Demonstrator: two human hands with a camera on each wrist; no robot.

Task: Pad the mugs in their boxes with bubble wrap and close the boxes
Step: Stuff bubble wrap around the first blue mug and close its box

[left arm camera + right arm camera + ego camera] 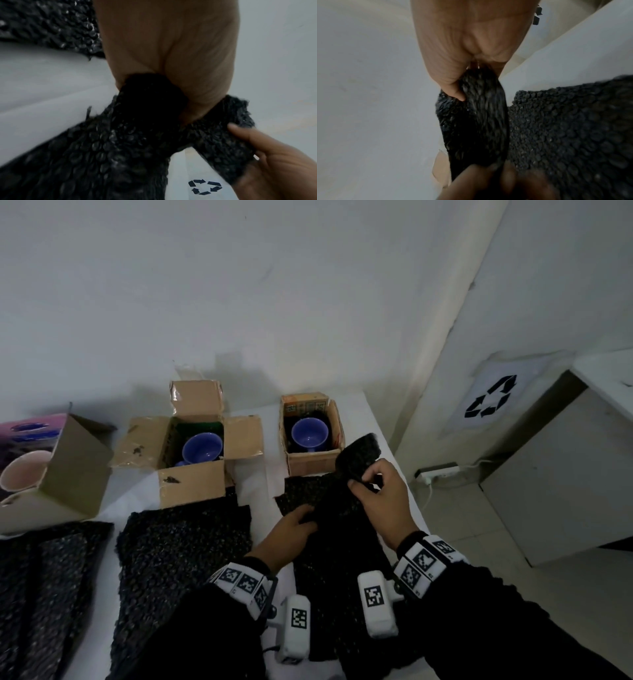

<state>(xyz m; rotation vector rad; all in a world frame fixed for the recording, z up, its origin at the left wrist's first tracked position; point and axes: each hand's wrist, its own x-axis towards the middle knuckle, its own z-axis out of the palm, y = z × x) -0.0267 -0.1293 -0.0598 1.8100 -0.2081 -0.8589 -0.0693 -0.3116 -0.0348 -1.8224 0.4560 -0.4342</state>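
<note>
Both hands are on one sheet of black bubble wrap (337, 508) at the right end of the white table (267, 498). The right hand (380, 501) has its thumb and fingers curled round the sheet's far end, bunched and lifted so it stands up against the front right corner of the small open cardboard box on the right (311, 436). The left hand (291, 534) grips the same sheet lower down, fingers closed round a gathered fold, and the left wrist view shows the wrap squeezed inside the palm. The rest of that sheet trails back over the table toward the person's black sleeves.

Inside the right box a blue ceramic mug (310, 433) sits upright with dark wrap around it, and the box's flaps are open. To its left stands a larger cardboard box with four flaps spread wide (191, 446), holding a second blue mug (202, 448). At the far left a third carton lies tipped on its side (68, 467) with a pale pink mug (24, 470) showing in its mouth. Two more black bubble wrap sheets (181, 546) lie flat in front of those boxes.

A white bin with a black recycling sign (491, 397) stands on the floor to the right
</note>
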